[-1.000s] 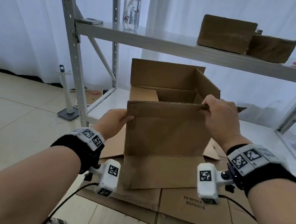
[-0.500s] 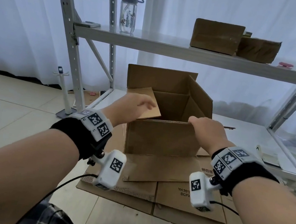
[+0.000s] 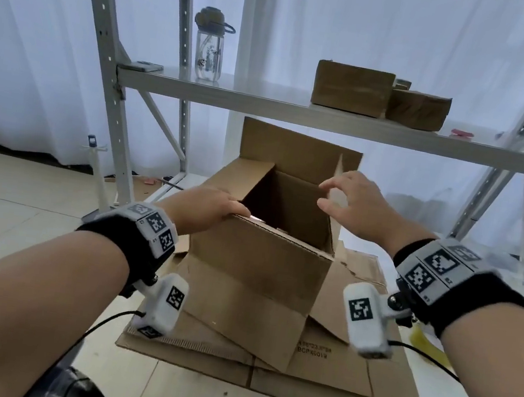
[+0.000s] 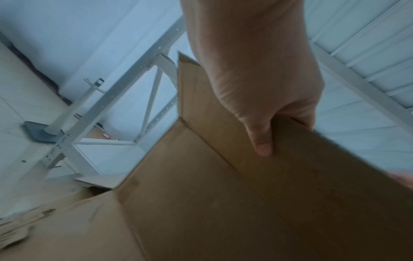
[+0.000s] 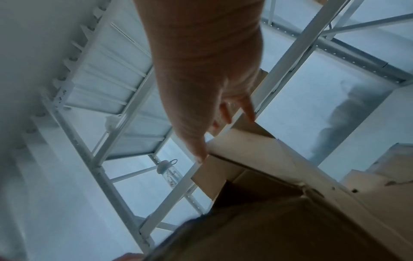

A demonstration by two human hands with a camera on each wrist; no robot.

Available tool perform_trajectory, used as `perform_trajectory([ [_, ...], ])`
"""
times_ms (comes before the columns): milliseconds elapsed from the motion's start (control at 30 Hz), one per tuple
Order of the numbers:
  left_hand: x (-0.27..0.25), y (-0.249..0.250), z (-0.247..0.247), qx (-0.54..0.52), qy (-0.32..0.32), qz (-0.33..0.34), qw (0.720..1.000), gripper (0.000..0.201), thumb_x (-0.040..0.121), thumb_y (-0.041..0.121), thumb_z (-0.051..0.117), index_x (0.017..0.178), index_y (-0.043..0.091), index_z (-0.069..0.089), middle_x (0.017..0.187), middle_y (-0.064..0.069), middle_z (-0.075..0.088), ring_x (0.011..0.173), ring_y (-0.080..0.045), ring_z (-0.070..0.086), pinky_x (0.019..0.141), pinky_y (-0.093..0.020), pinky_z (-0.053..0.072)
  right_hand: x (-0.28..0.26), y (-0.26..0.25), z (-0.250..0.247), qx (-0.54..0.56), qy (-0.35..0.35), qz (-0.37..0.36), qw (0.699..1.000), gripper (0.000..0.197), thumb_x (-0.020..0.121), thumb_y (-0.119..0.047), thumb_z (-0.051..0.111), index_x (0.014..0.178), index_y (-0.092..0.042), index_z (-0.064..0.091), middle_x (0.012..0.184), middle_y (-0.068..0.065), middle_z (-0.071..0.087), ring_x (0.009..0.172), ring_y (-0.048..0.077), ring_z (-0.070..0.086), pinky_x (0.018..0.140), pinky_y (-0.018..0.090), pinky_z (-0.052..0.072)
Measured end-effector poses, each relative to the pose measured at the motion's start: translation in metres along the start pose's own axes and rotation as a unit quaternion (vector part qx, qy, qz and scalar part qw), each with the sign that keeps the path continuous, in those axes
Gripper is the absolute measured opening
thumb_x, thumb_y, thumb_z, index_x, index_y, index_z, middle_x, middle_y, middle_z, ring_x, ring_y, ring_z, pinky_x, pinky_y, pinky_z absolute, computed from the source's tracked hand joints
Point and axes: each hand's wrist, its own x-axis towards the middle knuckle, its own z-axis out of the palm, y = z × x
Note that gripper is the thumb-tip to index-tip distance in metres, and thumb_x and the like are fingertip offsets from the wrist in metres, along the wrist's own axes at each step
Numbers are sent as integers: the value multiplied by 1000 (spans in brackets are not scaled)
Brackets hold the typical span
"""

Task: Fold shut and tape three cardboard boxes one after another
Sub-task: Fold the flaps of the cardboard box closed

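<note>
Nearest me, my two forearms reach forward, each with a black wrist band carrying a small white camera. Under them, flattened cardboard sheets (image 3: 315, 368) lie spread on the tiled floor (image 3: 11, 218), and the open box (image 3: 258, 264) stands on those sheets, turned so one corner points toward me. My left hand (image 3: 206, 206) is on the box's near left top corner; from the left wrist view the thumb (image 4: 261, 139) lies down the outside of the cardboard with the fingers hooked over the edge, so I read it as gripping that edge. My right hand (image 3: 356, 207) hovers over the right side of the opening, fingers spread and loosely bent, holding nothing; the right wrist view shows the fingertips (image 5: 250, 114) at or just beside the upright right flap, and I cannot tell whether they touch it. Behind the opening, the back flap (image 3: 293, 152) stands upright, and the left flap slopes outward. Beyond the box a grey metal rack (image 3: 110, 78) rises, and its shelf (image 3: 266, 107) holds a clear water bottle (image 3: 209, 51) at the left and two brown closed boxes (image 3: 381, 94) side by side at the right. White curtains (image 3: 25, 34) hang behind everything
</note>
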Motion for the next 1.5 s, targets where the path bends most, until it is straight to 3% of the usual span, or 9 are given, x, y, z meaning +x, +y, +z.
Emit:
perform_trajectory([
  [100,0,-5,1,52,26,-17,998,33,101,23,42,126,35,59,119,11,65,119,-14,48,100,-32,25,-1,10,9,42,-73,73,994,53,91,-39,60,138,-26,40,135,7,50,124,25,47,100,33,39],
  [300,9,1,13,168,64,-103,978,27,100,32,42,117,35,63,119,13,61,120,-19,41,95,-38,21,1,-1,28,-132,-1,44,990,25,87,-35,60,94,-18,43,79,3,59,73,21,59,71,38,55],
  [500,13,-30,7,43,107,-228,967,27,91,35,59,109,17,66,112,-10,56,104,-33,52,88,-42,44,11,-23,28,-63,54,-35,996,19,85,-37,56,77,-21,48,61,-6,51,58,12,50,58,31,46],
  [600,7,-38,27,-83,121,-247,958,26,87,27,65,106,10,59,111,-12,53,98,-34,55,82,-39,45,15,-23,56,-28,4,-75,997,20,90,-49,51,94,-29,49,75,-11,56,69,8,53,59,27,43],
  [800,-12,-34,72,-172,262,-244,918,21,89,-7,48,105,-1,60,116,-19,51,103,-33,54,85,-25,35,25,-8,103,86,-108,-34,990,48,99,-30,48,145,-34,36,120,0,42,107,16,45,99,29,38],
  [967,-8,-39,88,-206,361,-247,875,35,75,-1,34,91,1,66,105,-18,57,100,-29,54,85,-26,37,48,-6,110,58,-168,-17,984,61,97,-11,51,150,-28,27,145,5,36,120,24,48,100,28,37],
  [1167,15,-63,85,-311,469,-312,765,28,69,-11,42,63,12,56,90,-8,51,88,-20,51,79,-11,35,104,-23,100,-72,-273,-57,958,87,90,-17,66,153,-35,9,161,-1,-9,142,27,26,113,36,28],
  [1300,20,-81,82,-319,450,-276,787,32,73,-11,38,63,12,57,90,-5,53,83,4,48,78,-6,34,126,-32,113,-185,-306,-89,930,102,83,-26,73,153,-34,-1,160,-1,-15,148,27,-6,119,49,11],
  [1500,19,-86,87,-310,411,-252,819,28,78,-3,34,69,8,59,95,-8,53,89,-11,47,81,-6,33,136,-25,144,-193,-333,-101,917,103,85,-30,71,153,-27,-7,161,-2,-14,147,23,-13,118,45,-1],
])
